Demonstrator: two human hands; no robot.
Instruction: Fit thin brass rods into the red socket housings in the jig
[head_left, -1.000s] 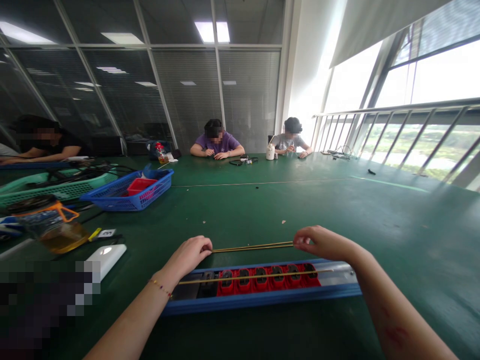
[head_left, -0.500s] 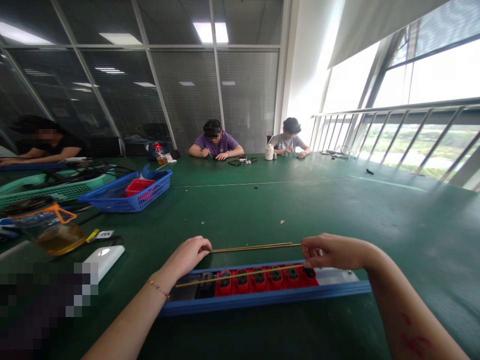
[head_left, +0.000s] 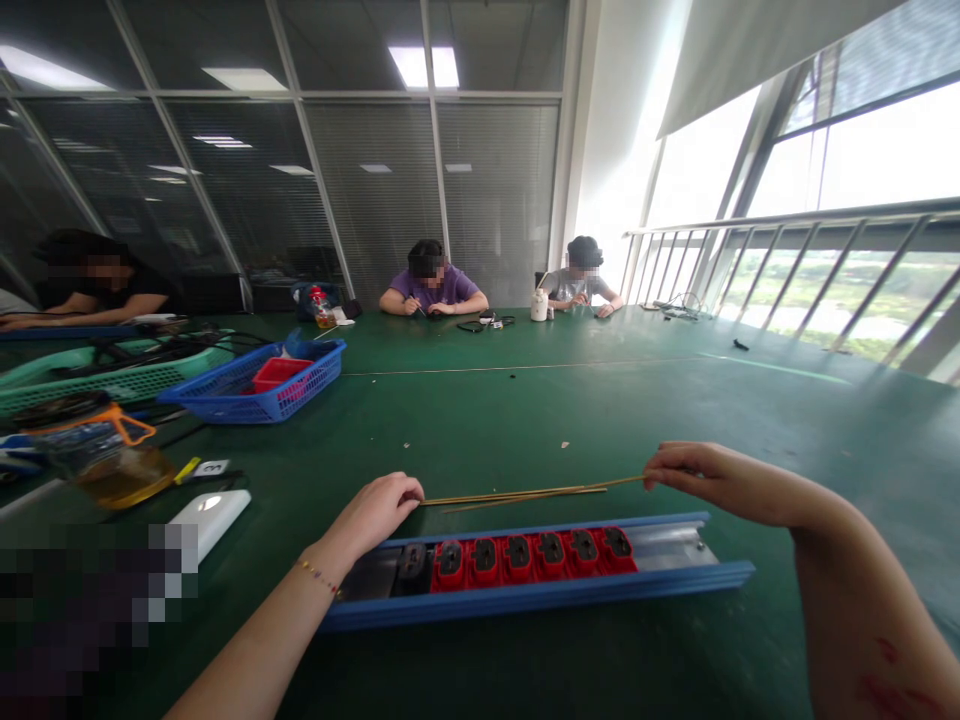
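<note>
My left hand (head_left: 386, 508) is closed at the left ends of thin brass-coloured strips (head_left: 510, 496) just above the table. Farther right, my right hand (head_left: 679, 470) pinches the right end of another brass strip (head_left: 622, 482), which slants down leftward over the others. In front of both hands lies a long blue metal channel (head_left: 555, 592), part of a power strip, with my left wrist over its left end. Set in it are a row of red socket modules (head_left: 517, 572) and one black module (head_left: 412, 565) at their left.
A white device (head_left: 210, 525), a jar of amber liquid (head_left: 124, 475), a blue basket (head_left: 247, 400) and a green basket (head_left: 112, 380) stand on the left. Several people sit along the far side of the green table (head_left: 585, 400).
My right hand has moved away and to the right, carrying its strip from above the red modules to beside the other strips. My left hand has stayed put.
</note>
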